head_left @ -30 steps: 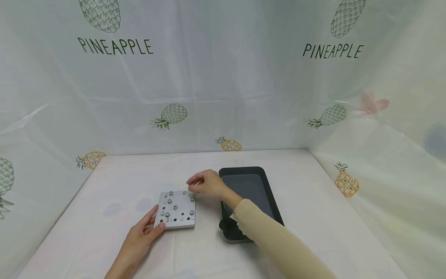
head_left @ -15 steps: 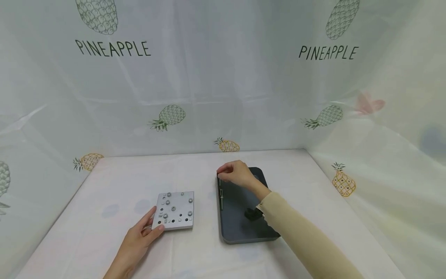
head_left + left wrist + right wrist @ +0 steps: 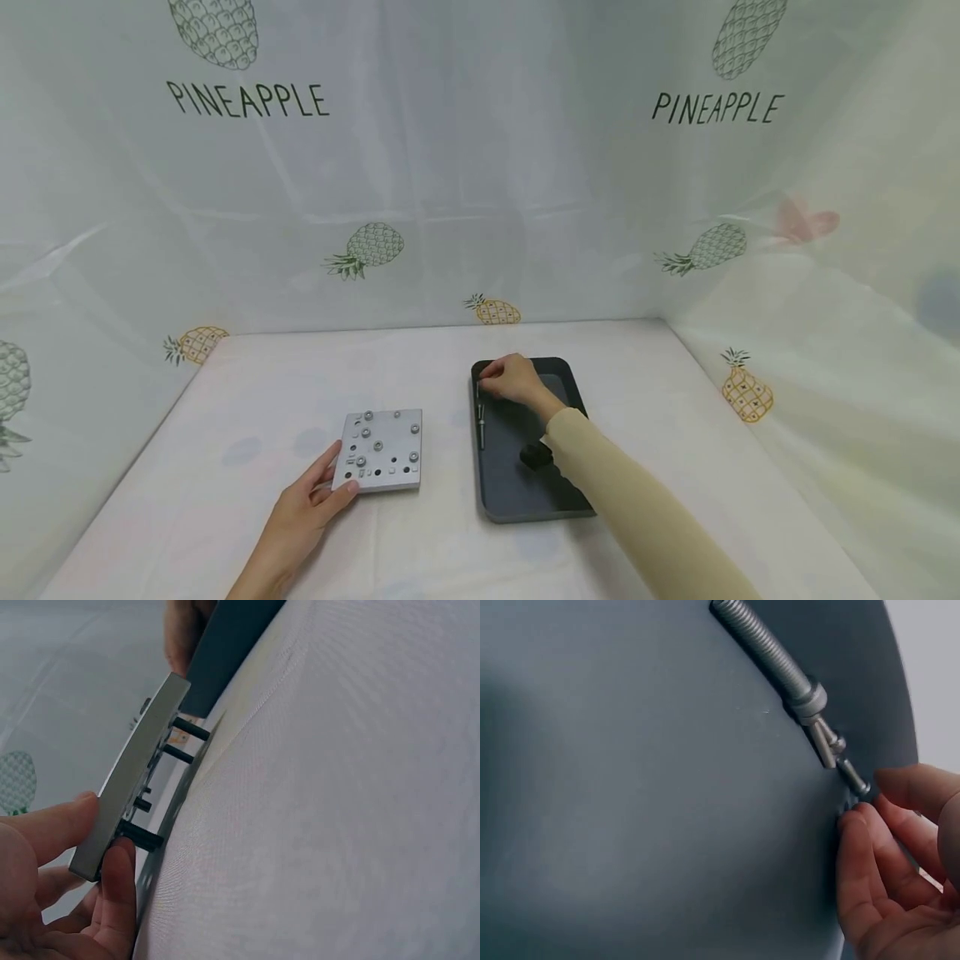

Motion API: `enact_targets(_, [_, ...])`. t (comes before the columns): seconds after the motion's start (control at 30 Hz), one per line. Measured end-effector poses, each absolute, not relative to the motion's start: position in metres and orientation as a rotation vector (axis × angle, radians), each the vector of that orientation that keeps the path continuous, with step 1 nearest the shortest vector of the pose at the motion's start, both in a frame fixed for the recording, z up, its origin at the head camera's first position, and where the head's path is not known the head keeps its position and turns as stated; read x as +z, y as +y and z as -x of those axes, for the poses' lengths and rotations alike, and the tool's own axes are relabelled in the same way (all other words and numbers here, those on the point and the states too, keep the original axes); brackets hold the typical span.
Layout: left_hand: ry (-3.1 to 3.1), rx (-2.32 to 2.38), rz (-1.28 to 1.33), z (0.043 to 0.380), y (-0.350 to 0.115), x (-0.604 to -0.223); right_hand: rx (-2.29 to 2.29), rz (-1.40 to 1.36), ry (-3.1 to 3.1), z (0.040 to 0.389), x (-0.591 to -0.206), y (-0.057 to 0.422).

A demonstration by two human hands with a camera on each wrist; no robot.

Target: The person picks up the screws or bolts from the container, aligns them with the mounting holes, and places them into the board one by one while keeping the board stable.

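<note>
My left hand [image 3: 303, 508] grips the lower left corner of a square silver metal plate [image 3: 390, 446]. In the left wrist view the plate [image 3: 135, 772] is tilted on edge to the camera, with several screw shanks [image 3: 142, 835] sticking out underneath. My right hand [image 3: 516, 382] reaches into the far left corner of a dark tray [image 3: 517, 500]. In the right wrist view its fingertips [image 3: 856, 819] and thumb stand slightly apart beside a small screw [image 3: 853, 776]. A large socket-head bolt [image 3: 769, 652] and other small screws lie in line along the tray's left side.
A black knob-like object [image 3: 535, 455] lies in the tray, partly covered by the right sleeve [image 3: 630, 492]. Several round screw heads and dark holes dot the plate's top. A white cloth [image 3: 420, 550] covers the table, and a pineapple-print curtain [image 3: 525, 167] hangs behind.
My right hand has moved from the plate's upper right corner rightward into the tray, then lower at its far left corner. The left hand keeps its grip on the plate.
</note>
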State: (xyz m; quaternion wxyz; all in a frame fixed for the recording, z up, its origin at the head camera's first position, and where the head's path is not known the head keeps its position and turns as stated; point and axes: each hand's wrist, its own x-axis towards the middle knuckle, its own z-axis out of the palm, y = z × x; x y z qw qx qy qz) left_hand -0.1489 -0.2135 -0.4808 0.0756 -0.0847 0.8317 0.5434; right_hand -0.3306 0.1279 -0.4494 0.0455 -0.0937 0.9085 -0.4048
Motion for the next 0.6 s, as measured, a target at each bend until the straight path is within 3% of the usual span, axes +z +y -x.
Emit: enact_targets(0.6, [2.516, 1.611, 0.263, 0.1505, -0.2127, -0.481, -0.995, 0.355, 2.948, 0.3377, -0.4579, 0.1211])
